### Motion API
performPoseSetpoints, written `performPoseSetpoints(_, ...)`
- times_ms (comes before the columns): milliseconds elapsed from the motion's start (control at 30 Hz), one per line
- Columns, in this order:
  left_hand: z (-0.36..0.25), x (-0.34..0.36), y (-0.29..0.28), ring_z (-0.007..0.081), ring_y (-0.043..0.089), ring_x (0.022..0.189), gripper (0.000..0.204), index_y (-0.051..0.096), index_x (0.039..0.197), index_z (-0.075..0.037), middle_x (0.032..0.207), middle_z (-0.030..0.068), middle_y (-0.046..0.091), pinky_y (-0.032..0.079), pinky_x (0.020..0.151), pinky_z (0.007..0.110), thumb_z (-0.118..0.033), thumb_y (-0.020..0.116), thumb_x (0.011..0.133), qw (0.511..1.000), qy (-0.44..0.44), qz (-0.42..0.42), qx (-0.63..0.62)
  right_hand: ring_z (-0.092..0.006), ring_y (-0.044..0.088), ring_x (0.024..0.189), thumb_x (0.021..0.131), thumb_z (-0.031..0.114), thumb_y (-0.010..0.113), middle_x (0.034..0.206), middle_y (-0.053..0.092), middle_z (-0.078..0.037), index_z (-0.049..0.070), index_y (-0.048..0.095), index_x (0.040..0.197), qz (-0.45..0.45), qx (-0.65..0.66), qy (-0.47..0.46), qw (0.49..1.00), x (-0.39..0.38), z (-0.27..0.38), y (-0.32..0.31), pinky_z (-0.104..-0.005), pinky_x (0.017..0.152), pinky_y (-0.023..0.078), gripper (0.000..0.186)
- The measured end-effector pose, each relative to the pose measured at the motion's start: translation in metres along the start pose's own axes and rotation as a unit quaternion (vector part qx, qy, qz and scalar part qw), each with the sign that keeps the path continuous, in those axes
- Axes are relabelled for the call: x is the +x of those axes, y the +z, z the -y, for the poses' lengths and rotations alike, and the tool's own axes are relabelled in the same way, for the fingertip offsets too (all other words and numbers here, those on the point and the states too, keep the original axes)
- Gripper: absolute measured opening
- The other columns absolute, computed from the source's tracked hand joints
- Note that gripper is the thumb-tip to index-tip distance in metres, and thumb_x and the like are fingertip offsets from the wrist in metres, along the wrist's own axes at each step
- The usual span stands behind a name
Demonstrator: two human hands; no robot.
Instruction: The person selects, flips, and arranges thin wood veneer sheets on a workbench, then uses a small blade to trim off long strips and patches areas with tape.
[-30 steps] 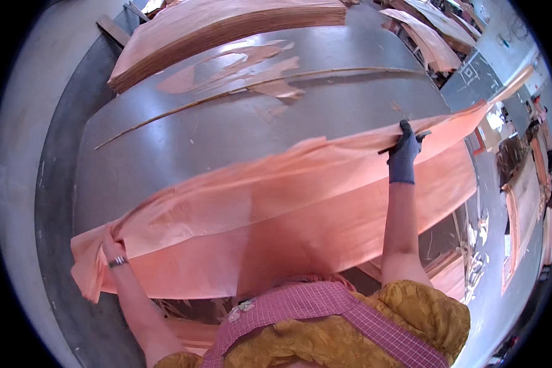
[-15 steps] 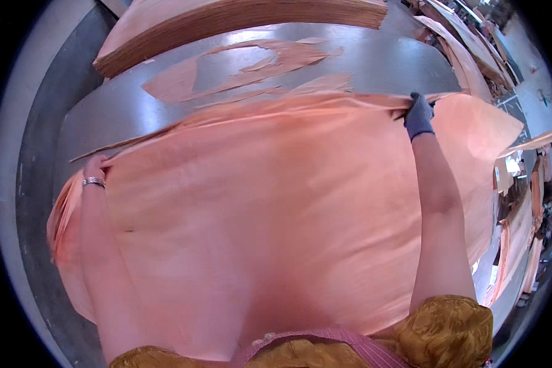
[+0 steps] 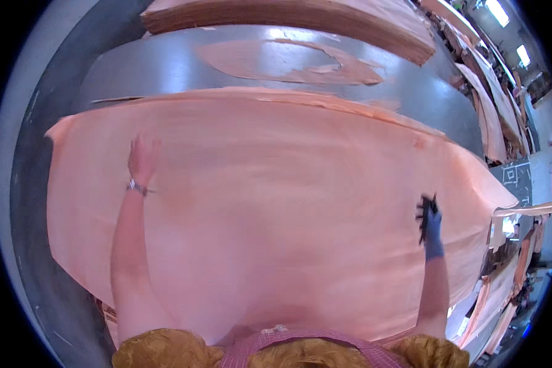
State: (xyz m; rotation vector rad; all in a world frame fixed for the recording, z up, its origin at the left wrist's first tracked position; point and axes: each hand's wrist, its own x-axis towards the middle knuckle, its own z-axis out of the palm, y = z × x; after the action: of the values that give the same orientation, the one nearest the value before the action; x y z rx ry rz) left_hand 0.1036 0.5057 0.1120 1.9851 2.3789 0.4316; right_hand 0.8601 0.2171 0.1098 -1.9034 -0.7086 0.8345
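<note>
A wide, pinkish-orange sheet of wood veneer (image 3: 276, 202) lies spread in front of me. Its far edge looks layered and slightly ragged, with other sheets showing under it. Over its left part is my left hand (image 3: 143, 158), bare with a bracelet at the wrist, fingers apart and a little blurred. On the right, my right hand (image 3: 430, 224) wears a blue-grey glove with dark fingers; these are spread and hold nothing. Whether either palm touches the veneer I cannot tell.
Beyond the sheet is a shiny grey metal table (image 3: 122, 70) with a torn veneer scrap (image 3: 245, 64) on it. A thick stack of veneer (image 3: 300, 21) stands at the far side. More veneer sheets (image 3: 487, 116) lean at the far right.
Both hands have let go of the veneer's far edge. The right hand has come nearer to me, the left has moved inward, and the sheet now lies flatter, its left end unfolded.
</note>
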Motion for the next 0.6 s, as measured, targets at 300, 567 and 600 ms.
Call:
performPoseSetpoints(300,0.175,-0.398,-0.086,0.0372,0.028,0.140,0.057,0.040,0.142,-0.011,0.148,0.0162,0.038,0.022,0.114,0.053,-0.037,0.056,0.093,0.962,-0.255,-0.091,0.047,-0.0407,0.057,0.114,0.094,0.036,0.061,0.131,0.051,-0.028,-0.001,0.038,0.141,-0.251,-0.436,0.009,0.864,-0.370,-0.184,-0.093,-0.0459,0.091,0.050,0.064)
performPoseSetpoints(567,0.240,-0.533,-0.070,0.0388,0.049,0.121,0.065,0.046,0.137,-0.011,0.139,0.0180,0.042,0.041,0.098,0.054,-0.051,0.058,0.086,0.986,-0.063,-0.021,0.156,-0.0426,0.053,0.117,0.094,0.045,0.057,0.133,0.047,-0.027,0.008,0.032,0.147,-0.264,-0.332,0.009,0.905,-0.402,-0.259,-0.059,-0.0487,0.094,0.048,0.069)
performPoseSetpoints(600,0.247,-0.536,-0.068,0.0388,0.049,0.121,0.065,0.046,0.137,-0.011,0.139,0.0180,0.042,0.041,0.098,0.054,-0.051,0.058,0.086,0.986,-0.064,-0.013,0.155,-0.0426,0.053,0.117,0.094,0.045,0.057,0.133,0.047,-0.027,0.008,0.032,0.147,-0.263,-0.340,0.010,0.903,-0.402,-0.261,-0.055,-0.0487,0.094,0.048,0.069)
